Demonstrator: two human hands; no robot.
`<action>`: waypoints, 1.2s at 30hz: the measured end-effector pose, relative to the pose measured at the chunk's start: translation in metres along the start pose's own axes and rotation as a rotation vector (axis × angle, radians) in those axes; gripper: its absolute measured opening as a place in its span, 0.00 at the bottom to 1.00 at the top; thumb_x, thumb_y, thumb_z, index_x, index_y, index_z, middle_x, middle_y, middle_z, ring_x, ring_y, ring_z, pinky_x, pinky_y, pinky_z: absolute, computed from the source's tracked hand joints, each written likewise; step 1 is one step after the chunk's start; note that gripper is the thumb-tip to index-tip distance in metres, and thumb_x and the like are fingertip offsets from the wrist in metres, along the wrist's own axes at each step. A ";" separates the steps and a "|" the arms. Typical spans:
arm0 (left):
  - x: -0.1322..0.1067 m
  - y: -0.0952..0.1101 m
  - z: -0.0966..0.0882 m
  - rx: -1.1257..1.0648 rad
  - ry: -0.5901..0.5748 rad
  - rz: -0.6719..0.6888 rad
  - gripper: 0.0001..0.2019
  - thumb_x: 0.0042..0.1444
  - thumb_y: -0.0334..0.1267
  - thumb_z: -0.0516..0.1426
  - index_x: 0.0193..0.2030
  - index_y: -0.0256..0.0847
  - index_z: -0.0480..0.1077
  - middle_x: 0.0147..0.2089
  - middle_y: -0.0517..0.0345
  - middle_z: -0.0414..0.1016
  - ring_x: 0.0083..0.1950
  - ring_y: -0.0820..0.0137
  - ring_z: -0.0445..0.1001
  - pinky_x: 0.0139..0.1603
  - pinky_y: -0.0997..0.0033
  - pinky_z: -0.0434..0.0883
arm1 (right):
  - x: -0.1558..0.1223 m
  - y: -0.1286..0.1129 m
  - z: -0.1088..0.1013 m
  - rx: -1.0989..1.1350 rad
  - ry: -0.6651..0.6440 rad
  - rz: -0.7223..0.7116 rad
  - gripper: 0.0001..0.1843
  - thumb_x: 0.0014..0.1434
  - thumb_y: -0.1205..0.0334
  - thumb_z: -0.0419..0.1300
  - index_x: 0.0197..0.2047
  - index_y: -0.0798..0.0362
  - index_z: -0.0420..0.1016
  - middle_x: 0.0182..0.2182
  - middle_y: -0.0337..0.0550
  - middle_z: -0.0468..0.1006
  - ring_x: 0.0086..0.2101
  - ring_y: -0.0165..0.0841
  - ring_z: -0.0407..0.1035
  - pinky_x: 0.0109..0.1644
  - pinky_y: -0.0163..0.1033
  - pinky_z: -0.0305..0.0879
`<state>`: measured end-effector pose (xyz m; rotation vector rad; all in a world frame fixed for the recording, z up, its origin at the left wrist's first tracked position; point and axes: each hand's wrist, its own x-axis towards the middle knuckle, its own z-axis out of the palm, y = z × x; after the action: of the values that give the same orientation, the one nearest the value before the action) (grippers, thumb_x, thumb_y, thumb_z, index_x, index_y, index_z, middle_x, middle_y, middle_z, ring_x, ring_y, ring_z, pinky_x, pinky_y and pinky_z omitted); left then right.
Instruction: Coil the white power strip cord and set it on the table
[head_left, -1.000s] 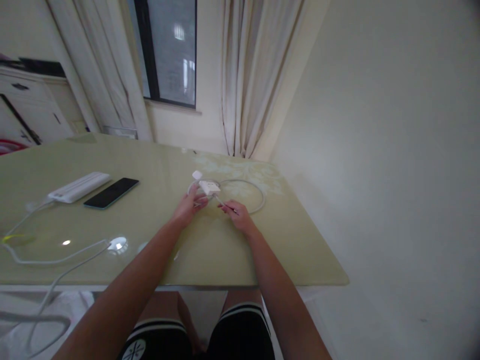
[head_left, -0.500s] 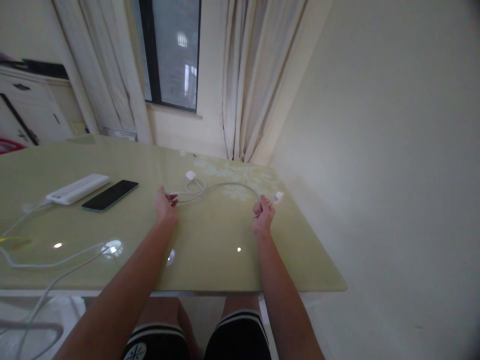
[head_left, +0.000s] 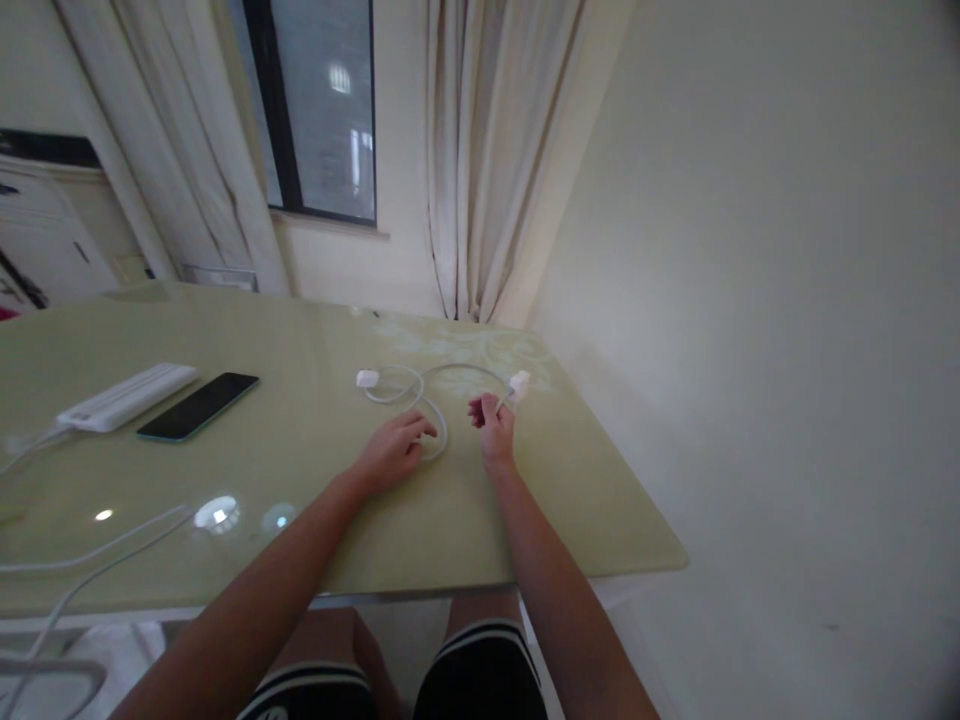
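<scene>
A white cable (head_left: 444, 425) lies in loose loops on the pale green glossy table, with a blocky white plug (head_left: 367, 379) at its left end. My left hand (head_left: 391, 452) is low over the table with curled fingers closed on the near bend of the cable; its fingertips are partly hidden. My right hand (head_left: 495, 428) grips the cable just short of a second white connector (head_left: 519, 384), which sticks out beyond the fingers. Between the hands, the cable arcs away from me across the table.
A black-screened phone (head_left: 199, 408) and a white power strip-like block (head_left: 127, 397) with a cord lie on the left of the table (head_left: 592, 500). More white cord (head_left: 97, 553) trails over the near left edge. Curtains, a window and a wall stand beyond.
My left hand has moved right and nearer to me, bringing its part of the cable closer to the right hand. The loop has spread differently, and the view has shifted slightly.
</scene>
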<state>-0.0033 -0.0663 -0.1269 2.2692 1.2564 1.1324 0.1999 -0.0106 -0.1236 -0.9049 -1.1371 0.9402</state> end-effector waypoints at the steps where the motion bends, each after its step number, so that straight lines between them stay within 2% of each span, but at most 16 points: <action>1: 0.000 0.002 0.000 0.106 -0.029 0.068 0.19 0.49 0.23 0.53 0.43 0.43 0.79 0.44 0.51 0.80 0.46 0.61 0.77 0.50 0.61 0.72 | 0.000 0.001 0.001 -0.027 -0.015 -0.014 0.29 0.61 0.33 0.59 0.33 0.53 0.79 0.27 0.42 0.77 0.25 0.29 0.66 0.30 0.35 0.62; 3: -0.001 0.006 -0.001 0.249 -0.052 0.165 0.18 0.52 0.22 0.52 0.42 0.42 0.78 0.43 0.51 0.79 0.46 0.61 0.77 0.50 0.61 0.72 | -0.001 0.005 0.002 -0.088 -0.033 -0.037 0.27 0.63 0.37 0.59 0.38 0.53 0.82 0.33 0.46 0.82 0.30 0.32 0.71 0.34 0.37 0.67; 6: -0.001 0.011 0.000 0.324 -0.076 0.264 0.16 0.53 0.23 0.52 0.40 0.43 0.77 0.40 0.51 0.79 0.43 0.62 0.77 0.48 0.62 0.71 | -0.003 0.010 0.002 -0.169 -0.056 -0.056 0.24 0.65 0.42 0.57 0.45 0.53 0.84 0.41 0.49 0.85 0.39 0.37 0.76 0.45 0.42 0.72; 9: -0.002 0.016 0.004 0.322 -0.091 0.325 0.14 0.55 0.25 0.52 0.39 0.44 0.77 0.40 0.51 0.79 0.42 0.62 0.77 0.47 0.62 0.70 | -0.005 0.013 0.001 -0.262 -0.111 -0.080 0.21 0.67 0.49 0.56 0.52 0.52 0.83 0.49 0.49 0.86 0.49 0.40 0.77 0.58 0.46 0.71; 12: -0.004 0.022 0.008 0.304 -0.123 0.345 0.13 0.56 0.28 0.54 0.40 0.46 0.78 0.41 0.49 0.79 0.43 0.61 0.76 0.48 0.61 0.71 | -0.007 0.013 0.004 -0.409 -0.163 -0.091 0.21 0.70 0.54 0.54 0.58 0.52 0.81 0.55 0.50 0.84 0.55 0.39 0.77 0.64 0.45 0.67; 16: -0.004 0.026 0.010 0.239 -0.179 0.308 0.12 0.55 0.31 0.54 0.41 0.46 0.77 0.41 0.48 0.78 0.44 0.59 0.76 0.46 0.61 0.71 | -0.002 0.010 0.017 -0.691 -0.203 -0.028 0.23 0.74 0.55 0.51 0.64 0.51 0.77 0.61 0.50 0.80 0.61 0.39 0.74 0.66 0.43 0.65; 19: -0.001 0.021 0.009 0.104 -0.103 0.197 0.12 0.61 0.36 0.52 0.44 0.45 0.77 0.43 0.47 0.78 0.45 0.59 0.76 0.48 0.60 0.73 | 0.007 0.007 0.026 -0.881 -0.246 0.058 0.24 0.76 0.57 0.50 0.69 0.48 0.73 0.64 0.50 0.78 0.62 0.39 0.72 0.66 0.43 0.65; 23: 0.015 -0.004 0.002 0.062 0.258 -0.180 0.18 0.70 0.45 0.47 0.46 0.44 0.77 0.48 0.47 0.78 0.53 0.58 0.76 0.58 0.58 0.72 | 0.010 0.007 0.030 -0.950 -0.277 0.105 0.24 0.74 0.56 0.52 0.69 0.47 0.74 0.58 0.52 0.82 0.58 0.44 0.76 0.62 0.46 0.68; 25: 0.025 -0.022 -0.001 0.124 0.430 -0.364 0.19 0.70 0.44 0.45 0.48 0.42 0.75 0.52 0.42 0.77 0.59 0.54 0.73 0.65 0.51 0.67 | 0.009 0.008 0.029 -0.972 -0.298 0.102 0.24 0.74 0.57 0.51 0.69 0.44 0.74 0.55 0.49 0.84 0.57 0.44 0.77 0.60 0.46 0.69; 27: 0.034 -0.039 -0.004 0.173 0.526 -0.512 0.18 0.69 0.43 0.47 0.51 0.38 0.73 0.57 0.32 0.74 0.65 0.45 0.69 0.68 0.38 0.61 | 0.007 0.008 0.028 -0.993 -0.318 0.089 0.25 0.74 0.58 0.51 0.70 0.43 0.73 0.55 0.48 0.84 0.56 0.43 0.77 0.59 0.45 0.69; 30: 0.041 -0.055 -0.003 0.195 0.532 -0.640 0.15 0.65 0.47 0.53 0.45 0.38 0.74 0.55 0.27 0.76 0.65 0.35 0.67 0.66 0.25 0.56 | 0.003 0.009 0.025 -1.005 -0.326 0.072 0.25 0.75 0.58 0.50 0.70 0.43 0.73 0.55 0.47 0.84 0.55 0.44 0.77 0.58 0.45 0.70; 33: 0.041 -0.061 -0.001 0.172 0.487 -0.662 0.14 0.60 0.51 0.60 0.38 0.42 0.73 0.50 0.32 0.80 0.63 0.34 0.70 0.65 0.27 0.56 | 0.001 0.009 0.023 -1.010 -0.336 0.061 0.25 0.75 0.58 0.50 0.70 0.40 0.72 0.55 0.46 0.85 0.55 0.45 0.77 0.57 0.46 0.70; 36: 0.038 -0.064 -0.004 0.116 0.489 -0.671 0.15 0.55 0.51 0.64 0.40 0.43 0.73 0.48 0.36 0.80 0.61 0.37 0.72 0.65 0.30 0.59 | 0.000 0.009 0.022 -1.015 -0.340 0.055 0.24 0.75 0.57 0.50 0.70 0.40 0.73 0.55 0.46 0.85 0.56 0.46 0.77 0.57 0.46 0.70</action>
<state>-0.0314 0.0006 -0.1438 1.4467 2.0953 1.3837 0.1771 -0.0049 -0.1281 -1.6191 -1.9502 0.5255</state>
